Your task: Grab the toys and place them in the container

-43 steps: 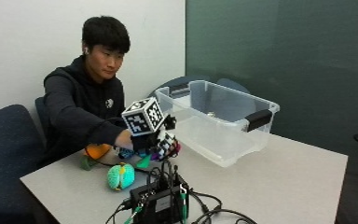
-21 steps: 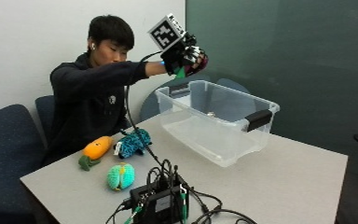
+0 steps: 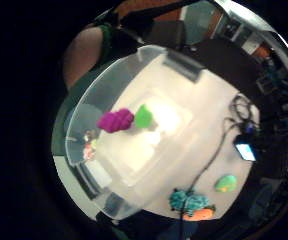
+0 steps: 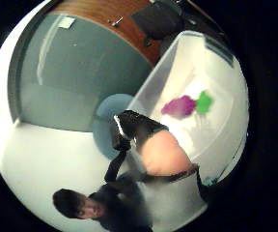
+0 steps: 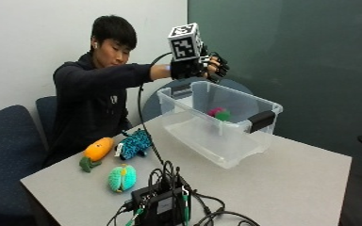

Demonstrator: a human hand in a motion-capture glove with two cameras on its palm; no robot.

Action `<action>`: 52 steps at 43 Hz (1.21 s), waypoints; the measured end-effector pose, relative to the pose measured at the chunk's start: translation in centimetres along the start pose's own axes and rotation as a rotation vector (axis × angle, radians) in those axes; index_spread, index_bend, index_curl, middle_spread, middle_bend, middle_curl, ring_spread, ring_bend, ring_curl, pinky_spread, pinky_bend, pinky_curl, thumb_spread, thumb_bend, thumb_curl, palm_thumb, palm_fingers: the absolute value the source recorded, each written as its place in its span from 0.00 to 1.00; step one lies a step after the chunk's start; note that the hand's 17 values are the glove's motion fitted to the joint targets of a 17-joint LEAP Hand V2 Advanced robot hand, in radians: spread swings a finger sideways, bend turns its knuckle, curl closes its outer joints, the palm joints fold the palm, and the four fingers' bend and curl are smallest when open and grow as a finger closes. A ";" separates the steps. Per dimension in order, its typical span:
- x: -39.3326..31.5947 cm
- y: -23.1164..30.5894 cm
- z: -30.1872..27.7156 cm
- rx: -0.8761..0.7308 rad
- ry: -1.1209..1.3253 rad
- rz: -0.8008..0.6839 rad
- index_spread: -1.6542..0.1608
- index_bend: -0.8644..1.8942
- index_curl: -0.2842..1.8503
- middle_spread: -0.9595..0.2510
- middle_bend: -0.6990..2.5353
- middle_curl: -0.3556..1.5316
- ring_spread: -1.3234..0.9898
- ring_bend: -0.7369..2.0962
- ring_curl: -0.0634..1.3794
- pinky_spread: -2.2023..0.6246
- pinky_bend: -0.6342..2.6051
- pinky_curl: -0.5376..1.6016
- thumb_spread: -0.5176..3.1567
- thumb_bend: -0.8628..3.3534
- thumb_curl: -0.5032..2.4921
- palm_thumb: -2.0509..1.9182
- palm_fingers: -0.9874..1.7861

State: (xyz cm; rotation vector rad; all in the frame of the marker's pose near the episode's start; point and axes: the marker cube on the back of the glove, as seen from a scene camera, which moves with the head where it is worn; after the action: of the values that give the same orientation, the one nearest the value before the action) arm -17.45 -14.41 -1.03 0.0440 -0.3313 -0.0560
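Toy (image 5: 218,113) magenta-green, knitted, inside clear container (image 5: 231,141).

Purple-green toy (image 5: 218,113) in container (image 5: 231,141): seen thru wall only, blurred, shape unclear. Small objs in container corner (image 3: 89,145) too small to ID, maybe label.

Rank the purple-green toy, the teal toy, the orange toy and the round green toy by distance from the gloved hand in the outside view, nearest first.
From the gloved hand, above the bin:
1. Purple-green toy, inside the bin below the hand.
2. Teal toy, on the table beside the bin.
3. Orange toy, next to the teal one, farther out.
4. Round green toy, near the table's front edge.
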 end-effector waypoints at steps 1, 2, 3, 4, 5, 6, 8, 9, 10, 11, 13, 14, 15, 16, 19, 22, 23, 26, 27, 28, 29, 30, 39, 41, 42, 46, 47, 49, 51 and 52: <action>0.5 0.4 -0.5 0.011 0.012 0.008 0.78 0.41 0.32 0.73 0.38 0.42 0.49 0.54 0.25 0.75 0.48 0.44 0.46 0.19 0.29 0.51 0.31; 1.2 0.9 -1.1 0.019 0.021 0.019 0.78 0.41 0.32 0.74 0.37 0.42 0.49 0.54 0.24 0.75 0.47 0.44 0.46 0.19 0.29 0.51 0.31; 2.0 1.4 -1.6 0.027 0.029 0.032 0.78 0.41 0.31 0.74 0.37 0.41 0.50 0.53 0.24 0.75 0.47 0.44 0.46 0.19 0.29 0.51 0.32; 2.9 1.9 -2.2 0.033 0.039 0.047 0.78 0.41 0.31 0.74 0.37 0.41 0.50 0.53 0.23 0.76 0.46 0.43 0.46 0.19 0.28 0.51 0.32; 3.8 2.4 -2.7 0.038 0.051 0.063 0.78 0.41 0.32 0.74 0.36 0.41 0.50 0.52 0.23 0.76 0.46 0.43 0.46 0.19 0.28 0.51 0.33; 4.6 3.0 -3.1 0.044 0.063 0.079 0.78 0.41 0.32 0.74 0.36 0.41 0.50 0.52 0.22 0.76 0.46 0.43 0.46 0.19 0.28 0.51 0.33; 5.5 4.4 -3.5 0.059 0.085 0.108 0.77 0.41 0.32 0.75 0.35 0.40 0.50 0.51 0.22 0.77 0.45 0.42 0.46 0.19 0.28 0.51 0.34; 6.1 5.3 -3.6 0.067 0.094 0.123 0.77 0.41 0.32 0.75 0.35 0.40 0.50 0.51 0.21 0.77 0.45 0.42 0.46 0.19 0.28 0.51 0.34; 7.2 6.1 -3.9 0.075 0.104 0.141 0.77 0.41 0.32 0.75 0.35 0.40 0.50 0.51 0.21 0.77 0.44 0.42 0.46 0.20 0.28 0.51 0.34; 8.6 6.9 -4.1 0.082 0.114 0.163 0.77 0.41 0.32 0.75 0.35 0.40 0.50 0.50 0.21 0.77 0.44 0.42 0.46 0.20 0.28 0.51 0.34; 11.7 8.3 -4.5 0.088 0.136 0.221 0.77 0.41 0.32 0.75 0.34 0.40 0.50 0.50 0.21 0.78 0.44 0.42 0.46 0.20 0.28 0.51 0.34; 13.0 9.1 -4.6 0.086 0.151 0.259 0.77 0.42 0.32 0.75 0.34 0.40 0.51 0.49 0.20 0.78 0.44 0.42 0.46 0.20 0.27 0.51 0.34; 14.2 10.0 -4.5 0.080 0.169 0.299 0.77 0.42 0.32 0.75 0.34 0.40 0.51 0.49 0.20 0.78 0.44 0.42 0.46 0.20 0.27 0.51 0.35; 15.4 10.8 -4.3 0.071 0.190 0.337 0.77 0.42 0.32 0.75 0.34 0.40 0.51 0.48 0.20 0.78 0.44 0.41 0.46 0.20 0.27 0.51 0.35; 19.0 13.0 -3.8 0.021 0.253 0.428 0.76 0.41 0.33 0.76 0.33 0.39 0.52 0.46 0.19 0.79 0.44 0.42 0.46 0.20 0.27 0.51 0.34; 22.3 14.7 -3.0 -0.026 0.289 0.489 0.76 0.41 0.33 0.77 0.31 0.39 0.53 0.44 0.18 0.79 0.45 0.42 0.46 0.20 0.27 0.51 0.33; 23.4 15.3 -2.5 -0.040 0.295 0.505 0.76 0.40 0.33 0.77 0.30 0.38 0.54 0.44 0.18 0.79 0.46 0.42 0.46 0.20 0.27 0.51 0.32; 26.8 17.0 -0.8 -0.066 0.304 0.539 0.76 0.39 0.32 0.78 0.29 0.38 0.55 0.42 0.17 0.80 0.47 0.42 0.46 0.20 0.27 0.51 0.32; 27.7 17.5 0.0 -0.068 0.309 0.547 0.76 0.39 0.32 0.78 0.28 0.38 0.55 0.42 0.17 0.80 0.47 0.43 0.47 0.20 0.27 0.51 0.33; 28.4 18.1 0.8 -0.070 0.315 0.557 0.76 0.39 0.32 0.78 0.28 0.37 0.55 0.42 0.17 0.80 0.48 0.43 0.47 0.20 0.27 0.51 0.33; 29.1 18.6 1.6 -0.073 0.321 0.570 0.76 0.38 0.32 0.78 0.28 0.37 0.55 0.41 0.17 0.80 0.48 0.43 0.47 0.20 0.27 0.51 0.33; 29.7 19.1 2.5 -0.079 0.325 0.590 0.76 0.38 0.32 0.78 0.27 0.37 0.56 0.41 0.17 0.80 0.48 0.43 0.47 0.20 0.26 0.51 0.34; 32.5 22.3 8.9 -0.064 0.281 0.753 0.75 0.38 0.31 0.79 0.24 0.34 0.57 0.46 0.18 0.79 0.54 0.44 0.49 0.21 0.26 0.52 0.40; 32.6 22.5 9.5 -0.025 0.306 0.727 0.75 0.38 0.32 0.79 0.22 0.32 0.55 0.53 0.22 0.78 0.55 0.44 0.50 0.21 0.27 0.53 0.43; 32.6 22.5 9.7 -0.004 0.325 0.706 0.76 0.38 0.31 0.79 0.28 0.34 0.54 0.55 0.22 0.77 0.53 0.43 0.51 0.22 0.27 0.54 0.51; 32.6 22.2 10.3 0.053 0.389 0.604 0.77 0.38 0.31 0.75 0.34 0.37 0.51 0.60 0.24 0.73 0.51 0.41 0.53 0.25 0.29 0.60 0.63; 32.5 22.0 10.3 0.063 0.399 0.584 0.78 0.37 0.31 0.75 0.34 0.37 0.50 0.61 0.26 0.72 0.51 0.42 0.54 0.25 0.29 0.61 0.65; 32.3 21.6 10.3 0.088 0.410 0.550 0.78 0.38 0.32 0.73 0.35 0.39 0.49 0.62 0.27 0.70 0.52 0.42 0.53 0.27 0.31 0.64 0.68; 31.9 21.2 10.0 0.122 0.409 0.513 0.77 0.40 0.34 0.71 0.38 0.41 0.48 0.63 0.29 0.69 0.52 0.43 0.51 0.27 0.32 0.66 0.74; 31.7 20.8 9.6 0.143 0.406 0.490 0.77 0.41 0.34 0.71 0.39 0.42 0.47 0.64 0.30 0.68 0.52 0.43 0.51 0.27 0.33 0.66 0.76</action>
State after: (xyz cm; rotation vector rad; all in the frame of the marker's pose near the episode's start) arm 10.31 4.06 19.38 0.1132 0.0671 0.4579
